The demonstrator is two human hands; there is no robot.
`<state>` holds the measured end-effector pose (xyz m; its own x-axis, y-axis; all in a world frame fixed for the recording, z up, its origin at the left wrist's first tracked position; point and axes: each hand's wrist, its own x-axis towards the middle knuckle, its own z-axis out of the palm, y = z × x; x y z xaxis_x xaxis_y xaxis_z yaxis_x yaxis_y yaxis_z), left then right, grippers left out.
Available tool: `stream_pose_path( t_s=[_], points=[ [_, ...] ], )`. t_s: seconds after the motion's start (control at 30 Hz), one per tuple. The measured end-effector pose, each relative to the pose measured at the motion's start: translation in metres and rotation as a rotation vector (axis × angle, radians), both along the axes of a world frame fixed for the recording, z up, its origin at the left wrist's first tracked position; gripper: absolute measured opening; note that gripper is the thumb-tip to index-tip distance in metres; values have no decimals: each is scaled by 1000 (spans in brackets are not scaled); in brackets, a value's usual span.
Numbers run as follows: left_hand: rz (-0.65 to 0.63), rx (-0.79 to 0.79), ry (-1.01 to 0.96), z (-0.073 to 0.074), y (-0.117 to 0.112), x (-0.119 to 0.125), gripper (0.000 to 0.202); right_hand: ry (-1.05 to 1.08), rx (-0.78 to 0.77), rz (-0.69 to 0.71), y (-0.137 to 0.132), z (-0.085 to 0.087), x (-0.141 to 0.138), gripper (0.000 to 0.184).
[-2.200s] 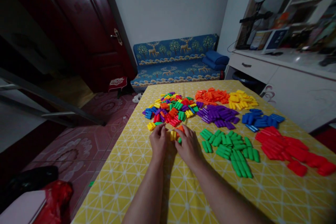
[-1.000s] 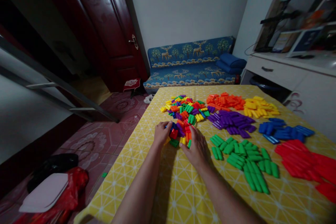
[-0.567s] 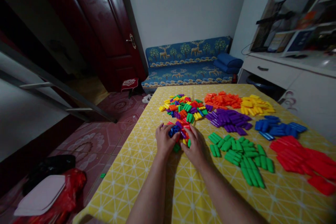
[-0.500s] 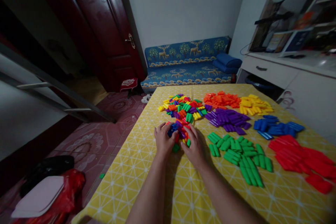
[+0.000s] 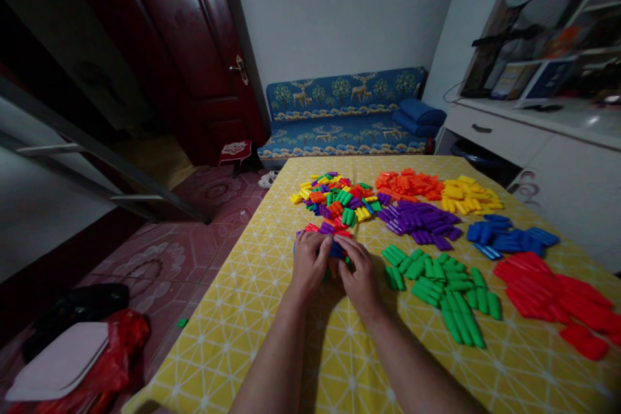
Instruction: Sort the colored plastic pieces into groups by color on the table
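My left hand and my right hand are close together at the near edge of the mixed pile. The fingers of both curl around blue plastic building blocks, largely covered by the fingertips. Just beyond the fingers lie purple and red blocks. The mixed-colour pile sits behind them. To the right of my right hand are green blocks, laid flat in joined strips, with a purple heap past them.
Orange, yellow, blue and red blocks form separate heaps on the yellow tablecloth. A blue sofa stands beyond the table. One green block is on the floor at the left, near a red bag.
My hands have drawn closer together, and their fingers now close over the blue blocks. Before, they were spread apart around the mixed blocks. The view has shifted slightly.
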<state>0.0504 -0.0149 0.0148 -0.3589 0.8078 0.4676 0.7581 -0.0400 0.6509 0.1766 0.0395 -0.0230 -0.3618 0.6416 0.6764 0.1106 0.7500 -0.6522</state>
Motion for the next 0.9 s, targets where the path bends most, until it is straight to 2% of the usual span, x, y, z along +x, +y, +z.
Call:
stream_pose_path(
  t_s=[0.1,0.23,0.3,0.43,0.67,0.8,0.9],
  points=[
    [71,8,-11,-3,1,-3,44,-10,-38,-15,0,0,0,33],
    [289,66,-156,-9,-1,-17,27,23,-160,-73,-1,-1,-1,30],
    [355,31,-258,-12,-3,-26,27,41,-231,-108,-1,-1,0,30],
    [298,-100,-324,-17,-5,-37,34,48,-310,-149,1,-1,1,31],
    [223,-226,68,-21,-6,-28,43,101,-284,-167,4,-3,2,36],
    [251,-234,115,-25,-3,-28,44,94,-227,-151,-2,10,8,35],
    [269,-228,132,-27,-2,-29,40,113,-197,-217,14,23,30,32]
  ],
)
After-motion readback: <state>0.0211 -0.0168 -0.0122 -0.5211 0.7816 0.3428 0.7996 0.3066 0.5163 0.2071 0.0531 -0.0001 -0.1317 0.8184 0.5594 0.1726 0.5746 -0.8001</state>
